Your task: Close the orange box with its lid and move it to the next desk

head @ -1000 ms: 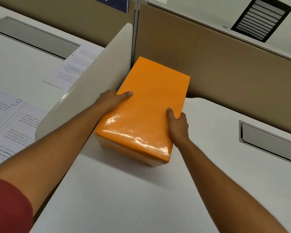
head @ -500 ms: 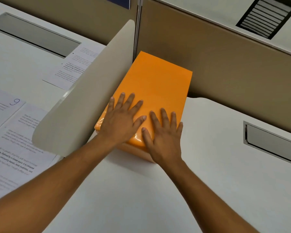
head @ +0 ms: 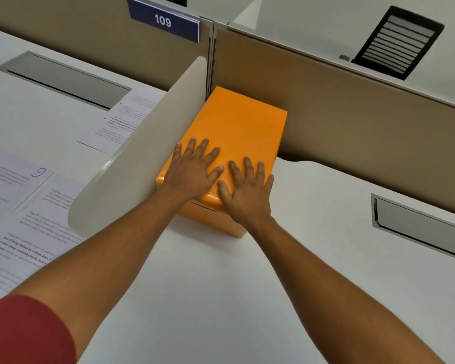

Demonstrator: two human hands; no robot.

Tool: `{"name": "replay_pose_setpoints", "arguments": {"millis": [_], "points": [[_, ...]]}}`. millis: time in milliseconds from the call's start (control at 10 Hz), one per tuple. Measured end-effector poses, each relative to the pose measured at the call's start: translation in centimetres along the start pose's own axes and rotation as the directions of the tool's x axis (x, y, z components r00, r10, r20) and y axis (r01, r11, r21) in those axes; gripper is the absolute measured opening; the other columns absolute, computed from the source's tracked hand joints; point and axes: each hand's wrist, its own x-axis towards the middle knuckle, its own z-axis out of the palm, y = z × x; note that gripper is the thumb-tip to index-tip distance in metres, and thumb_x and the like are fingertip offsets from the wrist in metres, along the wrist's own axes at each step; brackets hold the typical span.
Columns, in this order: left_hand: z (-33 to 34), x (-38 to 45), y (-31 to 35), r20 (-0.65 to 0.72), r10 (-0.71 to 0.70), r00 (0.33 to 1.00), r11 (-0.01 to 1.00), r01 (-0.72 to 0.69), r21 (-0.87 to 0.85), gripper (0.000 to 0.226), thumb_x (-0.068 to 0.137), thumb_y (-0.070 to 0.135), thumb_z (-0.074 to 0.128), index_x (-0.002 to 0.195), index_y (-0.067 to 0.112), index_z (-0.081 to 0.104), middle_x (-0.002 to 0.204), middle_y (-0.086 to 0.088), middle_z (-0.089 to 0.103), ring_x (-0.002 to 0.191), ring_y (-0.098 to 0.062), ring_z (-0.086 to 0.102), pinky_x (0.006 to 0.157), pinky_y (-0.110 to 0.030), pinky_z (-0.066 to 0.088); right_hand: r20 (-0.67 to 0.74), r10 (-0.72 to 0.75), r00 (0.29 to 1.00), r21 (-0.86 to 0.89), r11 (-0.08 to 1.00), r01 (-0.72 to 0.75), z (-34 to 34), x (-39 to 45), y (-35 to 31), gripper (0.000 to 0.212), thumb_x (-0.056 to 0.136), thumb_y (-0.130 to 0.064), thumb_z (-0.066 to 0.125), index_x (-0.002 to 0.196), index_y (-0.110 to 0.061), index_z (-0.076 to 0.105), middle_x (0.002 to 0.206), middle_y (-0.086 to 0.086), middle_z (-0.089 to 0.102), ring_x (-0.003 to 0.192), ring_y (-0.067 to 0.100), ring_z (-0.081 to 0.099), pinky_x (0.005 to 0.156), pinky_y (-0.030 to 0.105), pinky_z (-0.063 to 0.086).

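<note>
The orange box [head: 213, 222] stands on the right-hand white desk [head: 247, 285], tucked into the corner between the curved divider and the tan back partition. Its glossy orange lid [head: 242, 122] sits on top and covers it. My left hand [head: 195, 170] lies flat on the near part of the lid, fingers spread. My right hand [head: 246, 191] lies flat beside it, over the lid's near right corner, fingers spread too. Neither hand grips anything.
A curved off-white divider [head: 142, 164] separates this desk from the left desk [head: 24, 122], which carries several printed sheets [head: 21, 206]. A tan partition [head: 365, 132] runs behind, with a "109" sign [head: 163, 21]. Cable slots [head: 418, 229] are set into both desks.
A second ago both hands held the lid by its sides. They then moved on top and now rest flat on it; the box sits level on the desk.
</note>
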Motion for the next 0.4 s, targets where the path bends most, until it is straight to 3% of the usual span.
{"name": "replay_pose_setpoints", "arguments": {"millis": [100, 200, 400], "points": [[-1.2, -0.3, 0.9, 0.026, -0.033, 0.999, 0.998, 0.031, 0.053, 0.071, 0.104, 0.065, 0.021, 0.167, 0.032, 0.019, 0.177, -0.004, 0.012, 0.163, -0.035, 0.008, 0.125, -0.068, 0.004, 0.038, -0.009, 0.999, 0.133, 0.991, 0.004, -1.3, 0.0, 0.3, 0.07, 0.098, -0.066, 0.033, 0.16, -0.035, 0.022, 0.171, 0.003, 0.015, 0.157, 0.036, 0.002, 0.121, 0.067, 0.004], [-2.9, -1.0, 2.6, -0.068, -0.02, 0.997, 0.997, 0.025, 0.072, 0.066, 0.107, 0.058, 0.025, 0.166, 0.029, 0.021, 0.177, -0.004, 0.015, 0.162, -0.034, 0.012, 0.125, -0.068, 0.008, -0.042, -0.026, 0.999, 0.254, 0.967, 0.036, -3.6, -0.7, 1.5, 0.071, 0.099, -0.062, 0.04, 0.161, -0.036, 0.018, 0.171, 0.0, 0.014, 0.158, 0.031, 0.004, 0.121, 0.066, 0.006], [-7.1, -2.3, 9.5, -0.302, 0.175, 0.937, 0.984, -0.152, 0.097, 0.07, 0.106, 0.059, 0.028, 0.167, 0.026, 0.019, 0.177, -0.007, 0.014, 0.164, -0.032, 0.006, 0.127, -0.064, 0.011, -0.326, -0.064, 0.943, 0.16, 0.979, 0.122, -10.5, -3.3, 7.4, 0.069, 0.096, -0.055, 0.044, 0.159, -0.03, 0.027, 0.168, 0.002, 0.024, 0.157, 0.029, 0.011, 0.122, 0.064, 0.012]]}}
